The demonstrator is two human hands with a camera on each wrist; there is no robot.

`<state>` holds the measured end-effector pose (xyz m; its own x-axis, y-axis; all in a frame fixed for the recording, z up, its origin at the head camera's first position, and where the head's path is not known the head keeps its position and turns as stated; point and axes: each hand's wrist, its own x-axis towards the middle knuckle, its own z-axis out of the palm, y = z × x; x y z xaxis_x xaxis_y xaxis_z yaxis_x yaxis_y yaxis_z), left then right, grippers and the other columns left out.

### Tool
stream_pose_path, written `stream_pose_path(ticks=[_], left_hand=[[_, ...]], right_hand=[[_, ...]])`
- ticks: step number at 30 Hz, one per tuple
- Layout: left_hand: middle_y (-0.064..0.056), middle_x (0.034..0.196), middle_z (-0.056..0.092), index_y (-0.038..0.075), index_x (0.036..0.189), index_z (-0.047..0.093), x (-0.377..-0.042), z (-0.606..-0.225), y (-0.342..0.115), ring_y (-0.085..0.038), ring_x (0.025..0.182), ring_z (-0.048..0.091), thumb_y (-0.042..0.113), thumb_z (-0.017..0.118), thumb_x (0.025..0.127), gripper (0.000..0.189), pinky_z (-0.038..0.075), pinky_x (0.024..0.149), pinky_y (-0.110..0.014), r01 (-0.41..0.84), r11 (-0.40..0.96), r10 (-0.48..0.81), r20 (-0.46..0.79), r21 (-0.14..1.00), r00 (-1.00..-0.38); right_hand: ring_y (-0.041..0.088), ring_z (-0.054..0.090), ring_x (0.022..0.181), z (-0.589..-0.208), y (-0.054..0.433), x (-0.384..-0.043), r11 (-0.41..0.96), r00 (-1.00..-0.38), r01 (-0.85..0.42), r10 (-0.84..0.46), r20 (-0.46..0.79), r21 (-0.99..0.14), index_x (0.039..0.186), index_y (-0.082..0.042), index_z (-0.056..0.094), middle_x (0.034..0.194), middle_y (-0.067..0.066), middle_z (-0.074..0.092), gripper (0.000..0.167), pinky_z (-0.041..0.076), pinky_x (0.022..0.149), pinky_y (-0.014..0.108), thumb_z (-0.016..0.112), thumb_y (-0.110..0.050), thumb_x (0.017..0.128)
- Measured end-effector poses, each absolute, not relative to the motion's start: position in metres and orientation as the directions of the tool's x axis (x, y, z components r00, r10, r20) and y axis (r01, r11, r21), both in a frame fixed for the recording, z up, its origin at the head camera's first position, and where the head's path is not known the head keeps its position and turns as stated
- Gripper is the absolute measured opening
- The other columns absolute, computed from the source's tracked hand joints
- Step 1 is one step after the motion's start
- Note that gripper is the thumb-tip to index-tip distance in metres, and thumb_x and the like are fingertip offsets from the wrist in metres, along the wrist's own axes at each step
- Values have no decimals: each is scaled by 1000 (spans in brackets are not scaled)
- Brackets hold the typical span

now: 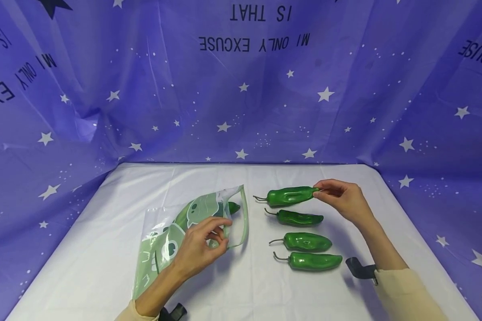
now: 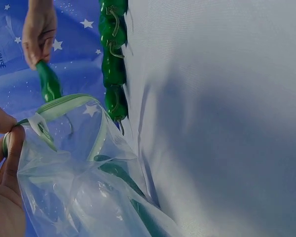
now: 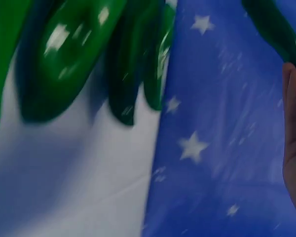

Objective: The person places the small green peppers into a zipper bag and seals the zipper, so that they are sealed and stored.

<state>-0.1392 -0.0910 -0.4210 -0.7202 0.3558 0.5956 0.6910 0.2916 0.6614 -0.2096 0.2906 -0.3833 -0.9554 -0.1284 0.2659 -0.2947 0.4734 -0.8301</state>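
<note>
My left hand (image 1: 201, 245) pinches the opening edge of a clear zip bag (image 1: 204, 207) printed with green cartoon animals. The bag lies on its side with its mouth gaping to the right. Inside it, a green pepper (image 2: 119, 174) shows through the film in the left wrist view. Between thumb and fingers, my right hand (image 1: 343, 198) holds another green pepper (image 2: 50, 84) by its pointed tip, stem toward the bag. That held pepper is raised above the table and overlaps the far end of the pepper row in the head view.
Several green peppers, including the nearest one (image 1: 315, 261), lie in a row right of the bag, stems to the left. A white cloth (image 1: 116, 249) covers the table. Purple star-printed fabric (image 1: 241, 111) hangs behind and at both sides.
</note>
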Motion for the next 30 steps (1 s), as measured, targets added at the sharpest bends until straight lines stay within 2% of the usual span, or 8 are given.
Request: stream_pose_path(ticks=[7, 14, 23, 30], left_hand=[[-9, 96, 64, 5, 112, 63, -139, -420, -91, -7, 71, 63, -8, 69, 72, 42, 55, 63, -18, 678, 270, 374, 574, 684, -728], [-3, 98, 63, 1, 111, 63, -140, -424, -89, -7, 72, 62, -8, 68, 72, 40, 55, 64, -18, 715, 237, 406, 602, 658, -688], [-2, 100, 64, 3, 110, 64, -141, -423, -85, -9, 73, 62, -11, 68, 71, 41, 55, 66, -17, 741, 191, 446, 616, 644, -649], [-8, 98, 64, 5, 111, 63, -143, -421, -83, -8, 73, 61, -9, 67, 71, 42, 55, 65, -16, 763, 177, 479, 622, 622, -619]], right_hand=[[9, 67, 69, -378, 253, -201, 557, -890, -449, -210, 404, -699, 94, -13, 73, 80, -2, 70, 18, 55, 59, 21, 78, -16, 78], [6, 66, 67, -384, 231, -202, 580, -837, -538, -282, 469, -612, 91, -14, 73, 78, -7, 70, 17, 55, 57, 21, 80, -11, 76], [8, 66, 65, -395, 205, -206, 547, -815, -565, -255, 520, -618, 89, -7, 72, 79, -1, 70, 19, 55, 57, 19, 81, -8, 72], [10, 68, 65, -410, 189, -210, 513, -831, -540, -198, 519, -668, 90, -4, 72, 79, 3, 71, 19, 55, 56, 20, 81, -9, 73]])
